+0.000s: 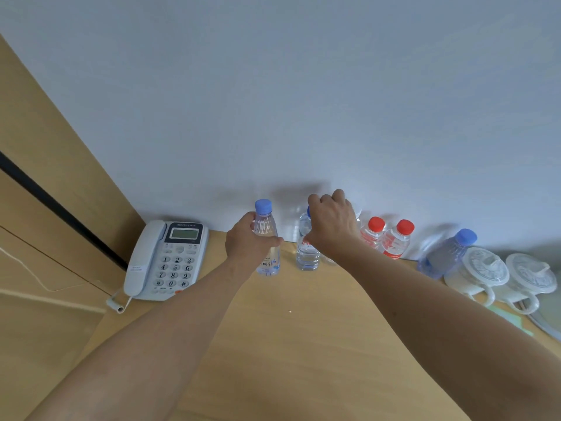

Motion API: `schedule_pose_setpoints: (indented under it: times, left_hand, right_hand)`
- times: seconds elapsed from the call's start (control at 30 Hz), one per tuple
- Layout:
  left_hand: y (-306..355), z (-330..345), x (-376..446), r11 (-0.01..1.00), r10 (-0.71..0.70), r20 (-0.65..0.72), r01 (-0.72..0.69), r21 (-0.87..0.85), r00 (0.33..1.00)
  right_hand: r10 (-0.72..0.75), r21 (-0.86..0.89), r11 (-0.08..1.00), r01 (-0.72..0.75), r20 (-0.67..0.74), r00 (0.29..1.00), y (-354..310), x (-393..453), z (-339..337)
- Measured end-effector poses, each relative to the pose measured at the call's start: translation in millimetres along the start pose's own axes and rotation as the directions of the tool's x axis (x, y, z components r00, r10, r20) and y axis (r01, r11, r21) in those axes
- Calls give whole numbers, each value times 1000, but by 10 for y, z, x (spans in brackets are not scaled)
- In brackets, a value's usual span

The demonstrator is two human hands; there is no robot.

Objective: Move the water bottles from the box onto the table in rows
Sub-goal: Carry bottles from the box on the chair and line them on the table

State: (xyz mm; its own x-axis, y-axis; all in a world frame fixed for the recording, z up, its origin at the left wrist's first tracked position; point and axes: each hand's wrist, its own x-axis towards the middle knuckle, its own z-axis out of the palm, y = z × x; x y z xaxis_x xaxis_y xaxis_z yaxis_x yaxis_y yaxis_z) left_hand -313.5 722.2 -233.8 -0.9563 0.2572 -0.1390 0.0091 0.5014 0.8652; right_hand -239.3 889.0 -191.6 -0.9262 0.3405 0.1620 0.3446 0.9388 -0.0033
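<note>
My left hand grips a clear blue-capped water bottle that stands upright on the wooden table near the wall. My right hand is closed over the top of a second clear bottle just to its right; its blue cap is mostly hidden by my fingers. Further right stand two red-capped bottles side by side, then a blue-tinted, blue-capped bottle. The box is out of view.
A grey desk telephone sits at the table's left end, next to a wooden panel. Two white lidded mugs stand at the right. A white wall runs behind the bottles.
</note>
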Motion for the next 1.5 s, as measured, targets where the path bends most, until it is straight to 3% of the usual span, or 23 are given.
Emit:
schedule_pose_setpoints:
  times: [0.33, 0.53, 0.8, 0.9, 1.03, 1.3, 1.5]
  left_hand:
    - [-47, -18, 14, 1000, -9, 17, 9, 21, 1000]
    - [-35, -48, -85, 1000, 9, 38, -10, 12, 999]
    - [57, -40, -266, 996, 85, 110, -87, 19, 990]
    - [102, 61, -342, 991, 118, 159, -127, 43, 980]
    - [168, 273, -489, 977, 164, 225, -190, 97, 960]
    - [453, 931, -917, 920, 269, 366, -350, 177, 891]
    - [732, 1487, -1125, 882, 319, 403, -424, 204, 858]
  right_hand:
    - [54, -146, 987, -65, -78, 995, 21, -5, 59]
    - [45, -91, 994, -55, -108, 993, 41, -177, 53]
    - [190, 116, 980, -164, -259, 947, 39, -520, -14]
    - [233, 136, 969, -207, -217, 948, 108, -725, 21]
    - [321, 271, 915, -299, -39, 946, 342, -985, 115]
    - [319, 625, 742, -245, -7, 948, 794, -1262, -46]
    - [356, 681, 667, -303, 66, 932, 1305, -1351, -114]
